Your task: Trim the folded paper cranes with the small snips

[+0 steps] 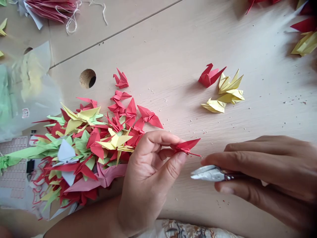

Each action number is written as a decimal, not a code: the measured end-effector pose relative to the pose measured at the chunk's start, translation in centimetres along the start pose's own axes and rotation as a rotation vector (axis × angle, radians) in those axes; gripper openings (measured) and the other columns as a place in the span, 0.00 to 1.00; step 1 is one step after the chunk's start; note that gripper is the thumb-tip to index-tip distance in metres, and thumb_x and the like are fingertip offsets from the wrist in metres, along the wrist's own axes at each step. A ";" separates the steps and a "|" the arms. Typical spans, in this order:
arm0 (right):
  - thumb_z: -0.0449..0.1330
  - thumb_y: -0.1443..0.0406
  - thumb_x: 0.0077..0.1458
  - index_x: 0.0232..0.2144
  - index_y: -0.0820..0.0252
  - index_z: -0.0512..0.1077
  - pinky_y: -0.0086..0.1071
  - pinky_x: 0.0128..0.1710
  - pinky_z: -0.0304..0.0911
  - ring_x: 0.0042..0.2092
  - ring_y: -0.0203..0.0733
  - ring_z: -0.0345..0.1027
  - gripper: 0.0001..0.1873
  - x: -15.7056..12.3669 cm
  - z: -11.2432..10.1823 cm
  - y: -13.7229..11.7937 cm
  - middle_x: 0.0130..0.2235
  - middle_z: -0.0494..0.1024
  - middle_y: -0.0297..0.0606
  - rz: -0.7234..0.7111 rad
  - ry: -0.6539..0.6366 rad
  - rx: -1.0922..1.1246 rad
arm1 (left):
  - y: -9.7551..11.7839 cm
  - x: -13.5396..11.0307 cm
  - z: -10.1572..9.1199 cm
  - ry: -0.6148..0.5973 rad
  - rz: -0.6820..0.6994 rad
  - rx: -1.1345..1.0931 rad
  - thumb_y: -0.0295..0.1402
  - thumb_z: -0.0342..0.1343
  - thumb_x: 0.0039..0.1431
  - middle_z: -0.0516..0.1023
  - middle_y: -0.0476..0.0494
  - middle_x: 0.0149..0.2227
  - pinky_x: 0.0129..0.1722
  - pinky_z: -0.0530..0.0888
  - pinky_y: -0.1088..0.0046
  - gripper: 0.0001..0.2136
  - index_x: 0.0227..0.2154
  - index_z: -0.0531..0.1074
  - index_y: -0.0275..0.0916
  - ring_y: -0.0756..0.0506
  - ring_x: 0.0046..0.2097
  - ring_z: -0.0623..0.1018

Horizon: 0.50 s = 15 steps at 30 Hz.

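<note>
My left hand point(151, 172) pinches a small folded red paper crane point(187, 145) between thumb and fingers. One pointed wing angles up to the right, and a thin folded point sticks out below it. To the right, my right hand point(269, 172) is closed around small metal snips point(206, 173). Their short pale blades point left, a short way below and right of the crane, apart from it. The handles are mostly hidden in the hand. Beside my left hand spreads a heap of paper cranes point(81, 145) in red, yellow, green, white and pink.
Three yellow cranes point(229, 82) and a red one point(210, 76) stand on the wooden table point(158, 49) farther out. A round hole point(88, 78) is cut in the tabletop. Plastic bags point(32, 96) lie left, bundled red paper point(53, 10) with white string top left. Tiny scraps are scattered about.
</note>
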State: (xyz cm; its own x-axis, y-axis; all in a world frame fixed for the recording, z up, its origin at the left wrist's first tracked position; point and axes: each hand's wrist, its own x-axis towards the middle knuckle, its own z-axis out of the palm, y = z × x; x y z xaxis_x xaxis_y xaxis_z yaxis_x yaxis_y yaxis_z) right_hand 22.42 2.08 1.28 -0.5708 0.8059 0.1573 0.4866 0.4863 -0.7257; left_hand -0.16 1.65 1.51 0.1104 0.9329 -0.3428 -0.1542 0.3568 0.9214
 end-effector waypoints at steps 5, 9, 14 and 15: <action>0.55 0.65 0.71 0.42 0.56 0.72 0.31 0.24 0.63 0.26 0.37 0.72 0.05 0.6 0.4 -0.2 0.34 0.82 0.35 0.020 -0.028 -0.030 | 0.0 0.0 0.1 -0.036 -0.026 -0.036 0.24 0.66 0.61 0.82 0.53 0.36 0.39 0.80 0.84 0.09 0.39 0.77 0.46 0.53 0.38 0.82; 0.53 0.67 0.71 0.40 0.57 0.72 0.34 0.23 0.59 0.25 0.38 0.70 0.07 0.5 0.2 -0.3 0.32 0.80 0.36 0.025 -0.013 -0.120 | 0.1 0.0 0.2 -0.038 -0.040 -0.055 0.24 0.67 0.61 0.83 0.54 0.35 0.34 0.79 0.85 0.09 0.37 0.77 0.46 0.54 0.35 0.81; 0.52 0.67 0.71 0.31 0.54 0.65 0.35 0.22 0.56 0.21 0.35 0.63 0.12 0.6 0.2 -0.3 0.28 0.76 0.32 0.012 0.001 -0.130 | 0.2 0.0 0.2 -0.024 -0.055 -0.062 0.25 0.67 0.61 0.81 0.56 0.32 0.32 0.77 0.87 0.09 0.37 0.77 0.47 0.56 0.32 0.79; 0.52 0.67 0.71 0.31 0.53 0.64 0.35 0.22 0.56 0.21 0.35 0.62 0.13 0.6 0.2 -0.3 0.27 0.76 0.31 0.013 0.001 -0.137 | 0.2 0.0 0.2 -0.019 -0.053 -0.057 0.25 0.67 0.61 0.81 0.56 0.32 0.33 0.78 0.87 0.09 0.37 0.77 0.47 0.56 0.33 0.80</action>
State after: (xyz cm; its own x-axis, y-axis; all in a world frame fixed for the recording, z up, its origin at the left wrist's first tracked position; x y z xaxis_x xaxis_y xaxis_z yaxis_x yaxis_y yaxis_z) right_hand 21.82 2.32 1.52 -0.5633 0.8128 0.1486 0.5797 0.5170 -0.6298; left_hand 0.02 1.68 1.73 0.1385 0.9118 -0.3866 -0.2028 0.4082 0.8901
